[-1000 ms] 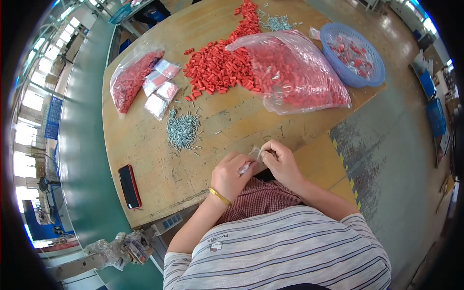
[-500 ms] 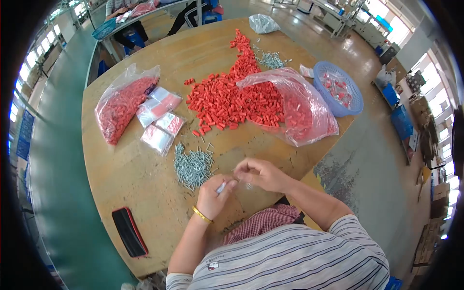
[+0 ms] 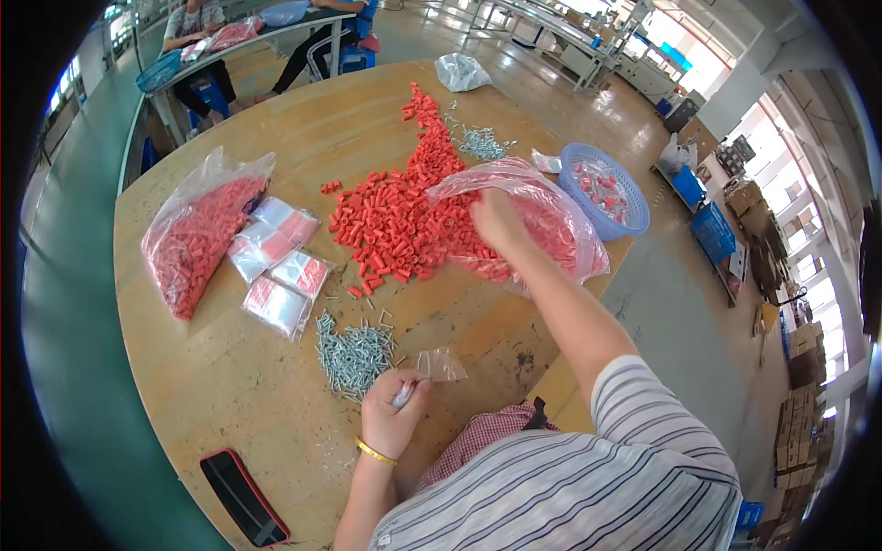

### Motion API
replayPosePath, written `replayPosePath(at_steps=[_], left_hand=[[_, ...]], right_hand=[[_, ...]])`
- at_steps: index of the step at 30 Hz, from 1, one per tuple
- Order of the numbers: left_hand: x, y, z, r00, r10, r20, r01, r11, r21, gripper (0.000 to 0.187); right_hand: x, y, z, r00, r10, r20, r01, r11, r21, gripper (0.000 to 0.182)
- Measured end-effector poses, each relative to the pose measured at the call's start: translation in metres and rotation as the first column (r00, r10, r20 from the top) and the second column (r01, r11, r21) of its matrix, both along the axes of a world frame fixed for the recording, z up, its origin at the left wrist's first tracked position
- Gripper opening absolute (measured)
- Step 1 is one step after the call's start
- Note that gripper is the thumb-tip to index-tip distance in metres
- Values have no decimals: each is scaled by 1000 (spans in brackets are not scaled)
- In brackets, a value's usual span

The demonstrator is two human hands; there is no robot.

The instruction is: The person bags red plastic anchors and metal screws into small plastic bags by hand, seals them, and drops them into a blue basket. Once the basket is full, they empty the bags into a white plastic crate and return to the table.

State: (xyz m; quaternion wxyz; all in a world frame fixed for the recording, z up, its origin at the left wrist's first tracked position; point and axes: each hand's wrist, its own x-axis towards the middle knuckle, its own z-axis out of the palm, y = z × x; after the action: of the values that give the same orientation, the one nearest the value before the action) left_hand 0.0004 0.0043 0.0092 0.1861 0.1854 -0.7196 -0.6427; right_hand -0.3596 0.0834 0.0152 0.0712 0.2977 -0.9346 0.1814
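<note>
My left hand (image 3: 390,418), with a yellow bracelet at the wrist, is closed on a small clear plastic bag (image 3: 443,365) that sticks out to the right. Something whitish also shows inside that fist. Beside it lies a heap of small silver screws (image 3: 354,356). Stretched far forward, my right hand (image 3: 496,219) reaches to the large pile of red plastic tube-like pieces (image 3: 390,225), at the mouth of a big clear bag (image 3: 583,243) holding more of them. Its fingers point down and are mostly hidden, so their grip does not show.
To the left lie a filled bag of red pieces (image 3: 197,243) and several packs of small bags (image 3: 277,308). A phone (image 3: 244,498) rests near the front-left edge. A blue basket (image 3: 634,207) stands at the right. Two people sit at another table (image 3: 266,35).
My right hand has left my left hand and moved forward to the red pile. The small bag now shows in my left hand. The camera view has shifted.
</note>
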Motion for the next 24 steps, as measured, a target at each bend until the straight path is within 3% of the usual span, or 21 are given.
replayPosePath(at_steps=[1,3,6,9,14,17,20,23,24], left_hand=[[1,1,7,1000,-20,16,19,1000,21,7],[-1,2,8,999,-45,24,44,998,38,8],[-3,5,1,997,-75,21,74,996,42,8],[-4,4,-3,995,-96,28,94,993,66,6],[-5,7,-1,991,-126,41,121,987,107,6],[-5,8,-2,991,-133,33,130,989,65,10],[-5,9,4,988,-153,37,153,988,7,10],[-5,13,-2,988,-157,3,156,983,-92,10],[-5,15,-2,987,-159,5,159,981,-113,10]], right_hand=[[-19,16,4,978,-199,61,190,974,126,36],[-45,47,5,935,-353,-39,355,922,157,40],[-63,75,6,913,-408,20,408,913,7,45],[-60,83,19,921,-368,127,384,912,-141,53],[-70,70,-18,892,-449,52,451,892,-38,64],[-50,51,-18,866,-413,281,430,903,2,63],[-11,34,-13,923,-152,353,235,950,-204,60],[18,13,-29,986,-167,22,169,975,-142,58],[29,6,-28,984,-179,13,179,982,-64,52]])
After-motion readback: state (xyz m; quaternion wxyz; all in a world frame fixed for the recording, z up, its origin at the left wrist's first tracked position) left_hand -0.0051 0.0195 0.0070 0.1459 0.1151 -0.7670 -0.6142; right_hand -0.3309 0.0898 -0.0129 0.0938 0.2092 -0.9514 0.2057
